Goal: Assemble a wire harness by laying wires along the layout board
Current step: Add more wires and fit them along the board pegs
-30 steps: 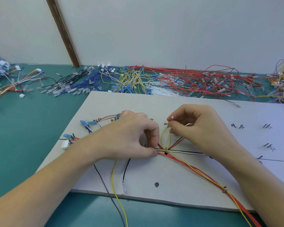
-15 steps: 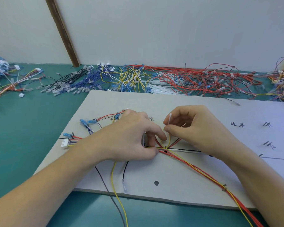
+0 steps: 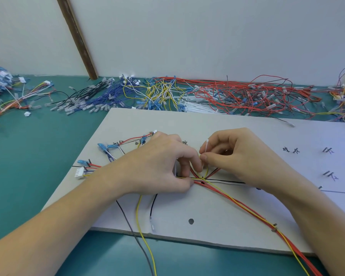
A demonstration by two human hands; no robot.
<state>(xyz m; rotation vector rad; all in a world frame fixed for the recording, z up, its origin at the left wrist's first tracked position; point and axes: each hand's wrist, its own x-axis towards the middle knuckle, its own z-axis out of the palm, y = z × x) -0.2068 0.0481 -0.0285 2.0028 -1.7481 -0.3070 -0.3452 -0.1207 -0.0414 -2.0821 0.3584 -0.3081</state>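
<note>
We see a flat, matte grey layout board [image 3: 217,124] lying on a smooth teal worktop [image 3: 38,160], its front edge near us. Near the board's middle, our left hand [image 3: 157,166] curls down and pins a bundle of thin, glossy red, yellow and black wires [image 3: 235,204] against the board. The bundle runs from there toward the board's front right corner. Our right hand [image 3: 239,156] pinches a slim white cable tie [image 3: 206,151] between thumb and forefinger, just above the point where the wires cross. At the board's left edge sits a small white plastic connector [image 3: 80,173] with blue-sleeved terminals [image 3: 103,146] nearby. Along the worktop's back edge lie tangled heaps of loose wires [image 3: 237,96], red, yellow, blue and black.
</note>
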